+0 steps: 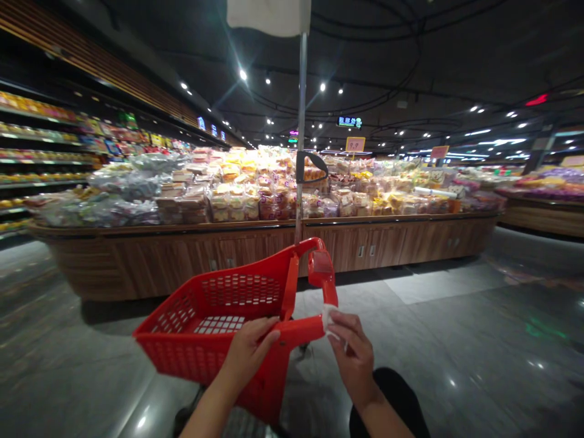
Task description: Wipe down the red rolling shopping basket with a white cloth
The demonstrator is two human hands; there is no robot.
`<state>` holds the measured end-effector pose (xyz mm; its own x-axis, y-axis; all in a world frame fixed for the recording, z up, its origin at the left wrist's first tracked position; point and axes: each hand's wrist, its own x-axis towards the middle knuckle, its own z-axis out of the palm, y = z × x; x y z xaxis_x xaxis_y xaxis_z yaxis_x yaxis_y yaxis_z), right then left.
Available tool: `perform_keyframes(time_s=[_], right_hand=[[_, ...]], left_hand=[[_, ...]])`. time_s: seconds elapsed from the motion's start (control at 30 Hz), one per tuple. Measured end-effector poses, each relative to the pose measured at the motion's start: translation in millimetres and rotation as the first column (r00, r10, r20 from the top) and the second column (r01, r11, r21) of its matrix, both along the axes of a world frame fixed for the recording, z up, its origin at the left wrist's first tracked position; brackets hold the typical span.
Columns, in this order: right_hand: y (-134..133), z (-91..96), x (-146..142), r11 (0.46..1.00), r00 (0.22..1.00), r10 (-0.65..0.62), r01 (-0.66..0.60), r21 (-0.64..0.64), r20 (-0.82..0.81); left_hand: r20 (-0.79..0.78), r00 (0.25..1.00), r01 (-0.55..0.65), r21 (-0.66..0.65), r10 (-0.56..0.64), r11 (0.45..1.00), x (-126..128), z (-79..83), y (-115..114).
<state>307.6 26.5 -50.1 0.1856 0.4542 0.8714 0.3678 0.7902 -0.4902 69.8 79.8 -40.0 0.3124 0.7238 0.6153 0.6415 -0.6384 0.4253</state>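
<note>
A red plastic shopping basket-cart [182,359] with a perforated body stands in front of me. My left hand [249,353] lies curled over its red handle bar [301,331], close to the basket's rim. My right hand [351,356] pinches a white tissue [330,320] and presses it against the bar's right end, where the handle bends upward. The inside of the basket shows no goods. The cart's lower frame and wheels are mostly hidden under the basket and my arms.
A metal pole [301,121] with a white flag [269,15] rises from the cart. Ahead stands a long wooden display island [274,246] piled with packaged baked goods. Stocked shelves [41,146] line the left, another display [542,210] stands right, and the floor is polished grey.
</note>
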Motion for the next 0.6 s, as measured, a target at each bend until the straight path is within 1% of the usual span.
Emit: perform_keyframes(time_s=[0.1,0.17,0.23,0.33,0.4,0.43,0.5,0.6], right_hand=[[15.5,8.8,0.7,0.992,0.978,-0.044,0.019,-0.122,-0.202],[18.6,12.7,0.5,0.980,0.959,-0.075,0.021,-0.196,-0.272],[13.0,13.3,-1.5,0.977,0.969,-0.056,0.004,-0.213,-0.239],[-0.7,11.0,-4.4,0.990,0.995,0.052,-0.063,-0.126,-0.088],[-3.5,11.3,-3.4,0.992,0.995,0.101,-0.102,-0.076,-0.013],[-2.0,12.5,-1.9,0.991,0.995,0.105,-0.105,-0.081,-0.004],[4.8,16.2,2.2,0.988,0.996,0.079,-0.082,-0.130,-0.031],[14.0,21.6,6.8,0.977,0.996,0.048,-0.062,-0.202,-0.074]], left_hand=[[0.000,1.000,0.009,-0.005,-0.009,1.000,-4.3,0.1,0.0],[0.003,1.000,0.010,-0.004,-0.010,1.000,-6.5,-0.6,0.4],[0.008,1.000,0.002,0.000,-0.002,1.000,-8.3,-1.5,0.1],[0.008,1.000,-0.007,0.004,0.007,1.000,-10.5,-1.3,-3.7],[-0.003,1.000,-0.015,0.026,0.015,1.000,-11.1,0.8,-8.6],[-0.014,1.000,-0.019,0.048,0.020,0.999,-10.7,2.5,-11.7],[-0.043,0.998,-0.029,0.110,0.034,0.994,-7.9,7.3,-18.4],[-0.107,0.994,-0.015,0.189,0.036,0.982,4.3,17.3,-28.9]])
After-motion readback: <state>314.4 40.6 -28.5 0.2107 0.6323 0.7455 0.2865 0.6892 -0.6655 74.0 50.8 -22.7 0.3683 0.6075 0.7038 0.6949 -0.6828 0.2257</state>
